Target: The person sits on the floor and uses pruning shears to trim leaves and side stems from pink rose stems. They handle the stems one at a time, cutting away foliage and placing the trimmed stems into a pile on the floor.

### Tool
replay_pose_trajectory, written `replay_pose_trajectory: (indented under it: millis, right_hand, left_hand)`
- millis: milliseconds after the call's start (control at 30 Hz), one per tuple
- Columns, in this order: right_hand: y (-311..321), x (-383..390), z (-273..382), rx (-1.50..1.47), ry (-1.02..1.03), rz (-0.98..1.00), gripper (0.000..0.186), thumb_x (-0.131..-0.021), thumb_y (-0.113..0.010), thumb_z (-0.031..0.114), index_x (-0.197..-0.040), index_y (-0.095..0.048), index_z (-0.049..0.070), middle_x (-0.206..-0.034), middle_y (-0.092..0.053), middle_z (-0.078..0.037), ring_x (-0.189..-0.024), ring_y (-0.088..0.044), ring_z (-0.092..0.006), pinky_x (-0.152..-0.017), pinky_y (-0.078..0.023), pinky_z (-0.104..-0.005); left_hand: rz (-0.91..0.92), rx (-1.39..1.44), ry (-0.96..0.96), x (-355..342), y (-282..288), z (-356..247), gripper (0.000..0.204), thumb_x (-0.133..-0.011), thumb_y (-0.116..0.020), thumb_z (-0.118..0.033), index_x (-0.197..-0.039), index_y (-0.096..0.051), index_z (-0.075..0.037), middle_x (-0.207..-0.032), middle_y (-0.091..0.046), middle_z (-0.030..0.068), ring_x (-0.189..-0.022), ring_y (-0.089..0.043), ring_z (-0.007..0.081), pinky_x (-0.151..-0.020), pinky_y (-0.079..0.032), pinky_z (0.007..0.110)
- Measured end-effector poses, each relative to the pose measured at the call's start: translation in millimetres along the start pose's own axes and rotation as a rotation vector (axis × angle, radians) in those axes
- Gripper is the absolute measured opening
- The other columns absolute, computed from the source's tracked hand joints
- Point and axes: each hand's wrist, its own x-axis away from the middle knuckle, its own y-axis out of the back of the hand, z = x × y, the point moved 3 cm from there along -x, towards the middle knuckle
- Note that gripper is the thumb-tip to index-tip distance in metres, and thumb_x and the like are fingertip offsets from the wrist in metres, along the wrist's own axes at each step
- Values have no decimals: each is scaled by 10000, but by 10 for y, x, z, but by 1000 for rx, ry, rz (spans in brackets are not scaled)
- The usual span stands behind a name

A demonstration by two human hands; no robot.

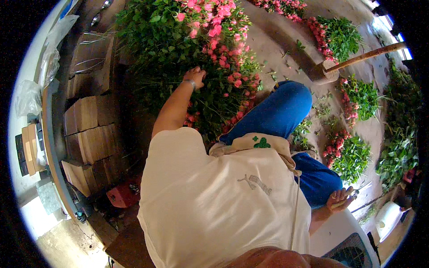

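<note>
A large heap of pink roses [216, 30] with long leafy stems [156, 49] lies in front of me and to my left. Over the dark green of this heap my left hand [195, 77] reaches out, a band on its wrist. Its fingers are bent and slightly apart, touching or just above the foliage, and no stem shows in its grip. Down at my right side, beside my knee, my right hand [340, 199] is closed around a slim tool with pale, thin ends past the fingers. Its kind is too small to make out.
Bundles of pink roses [353, 154] lie on the floor to the right, near a heap of greenery [397, 143]. A wooden handle [366, 57] rises from a block ahead. Cardboard boxes [91, 109] line the left, beside a shelf edge [53, 161]. A white basin [388, 219] stands at right.
</note>
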Motion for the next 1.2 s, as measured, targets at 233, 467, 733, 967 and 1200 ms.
replay_pose_trajectory:
  millis: [233, 467, 733, 967, 1200]
  right_hand:
    - [64, 28, 36, -9, 11, -8, 437, -934, -376, 378, -1224, -376, 51, -642, -422, -49, -502, -361, -134, -502, -366, -303]
    - [217, 40, 19, -19, 43, 26, 468, -935, -341, 411, -1241, -382, 59, -646, -416, -36, -492, -354, -125, -507, -375, -292]
    - [324, 171, 45, -3, 64, -38, 488, -940, -304, 431, -1280, -351, 83, -661, -445, -57, -499, -436, -148, -500, -450, -293]
    - [578, 290, 20, -55, 102, -4, 482, -943, -298, 421, -1292, -336, 90, -674, -412, -47, -500, -372, -154, -489, -419, -307]
    - [290, 270, 83, -73, 137, 41, 418, -941, -331, 393, -1204, -349, 68, -638, -461, -76, -444, -416, -170, -448, -423, -337]
  left_hand:
    - [-299, 243, -67, 105, 556, 209, 209, -755, -598, -215, -877, -455, -124, -991, -494, 76, -794, -546, 346, -658, -439, 467]
    - [-947, 383, -268, 546, 2145, 291, 326, -783, -601, -112, -1104, -563, -157, -1110, -556, 71, -977, -559, 262, -780, -476, 354]
    - [-1457, 742, -201, 1211, 4038, -96, 294, -898, -486, -277, -1082, -609, -83, -1007, -624, 86, -881, -577, 225, -814, -421, 317]
    - [-1422, 440, 339, 966, 4616, 665, 486, -770, -590, -507, -930, -636, -51, -781, -639, 155, -725, -595, 297, -679, -452, 401]
    - [-2191, 1039, -97, 1481, 4966, 1351, 436, -814, -604, -379, -872, -592, 53, -805, -620, 208, -706, -573, 285, -671, -451, 395]
